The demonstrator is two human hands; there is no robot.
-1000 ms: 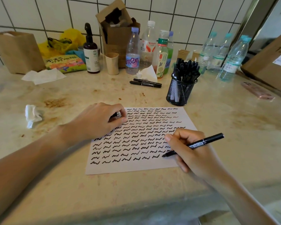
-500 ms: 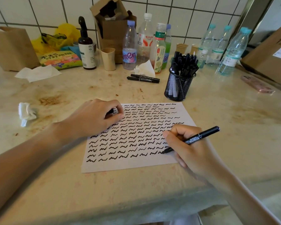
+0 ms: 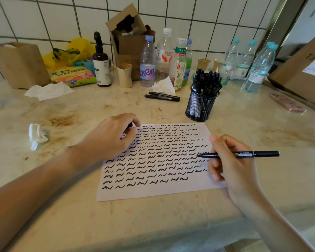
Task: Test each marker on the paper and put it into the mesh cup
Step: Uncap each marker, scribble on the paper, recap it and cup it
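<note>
Right hand [image 3: 233, 166] grips the slim black marker [image 3: 244, 154], now lifted and levelled above the squiggle-covered white paper sheet [image 3: 153, 192]; left hand [image 3: 109, 139] stays curled around a black cap.

This looks like a home kitchen. A stained pale stone counter [image 3: 244, 124] runs under a white tiled wall [image 3: 198, 15]. Clear plastic drink bottles [image 3: 165, 53] and brown paper cups [image 3: 204, 63] stand against that wall.
</note>
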